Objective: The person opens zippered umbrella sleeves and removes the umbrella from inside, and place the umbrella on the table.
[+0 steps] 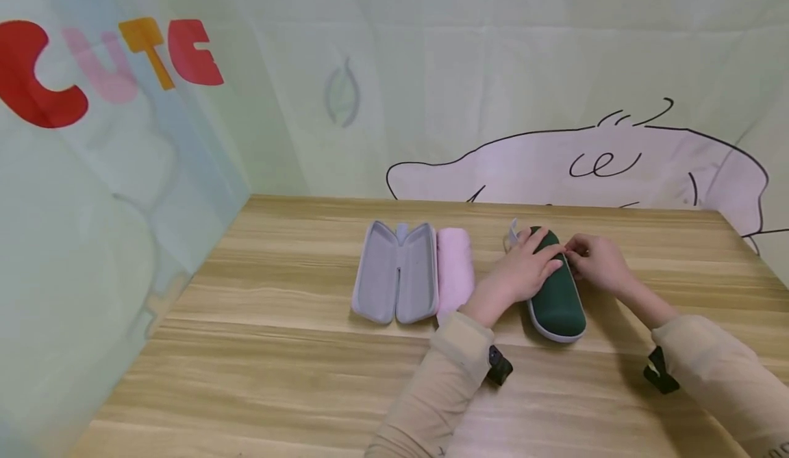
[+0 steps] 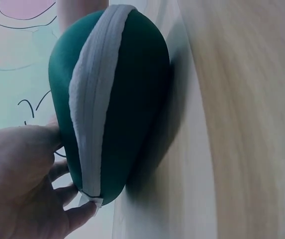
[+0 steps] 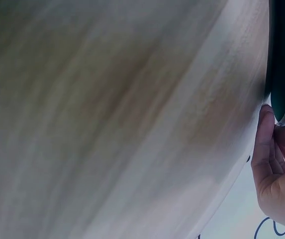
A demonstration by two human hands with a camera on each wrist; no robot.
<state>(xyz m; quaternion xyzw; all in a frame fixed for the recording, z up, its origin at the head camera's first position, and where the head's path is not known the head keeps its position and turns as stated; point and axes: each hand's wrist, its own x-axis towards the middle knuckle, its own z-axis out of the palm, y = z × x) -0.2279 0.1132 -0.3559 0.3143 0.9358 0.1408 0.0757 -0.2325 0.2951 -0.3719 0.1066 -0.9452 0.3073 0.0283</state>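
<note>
A dark green zippered case (image 1: 557,300) with a pale zipper band lies on the table, its long side running away from me. My left hand (image 1: 520,266) grips it from above, fingers over its far half; in the left wrist view, the fingers of the left hand (image 2: 25,184) lie along the case (image 2: 142,64) by a pale tab at its end. At the case's right edge, my right hand (image 1: 596,261) pinches the zipper with thumb and forefinger. The right wrist view has this hand (image 3: 279,174) at the zipper's lower end; the pull itself is hidden by the fingers.
Left of the hands, a grey-lined case (image 1: 376,276) lies spread open in two halves. Against its right side lies a pink oblong thing (image 1: 455,263), partly behind my left forearm. A printed cloth backdrop (image 1: 296,102) hangs behind the wooden table (image 1: 265,362).
</note>
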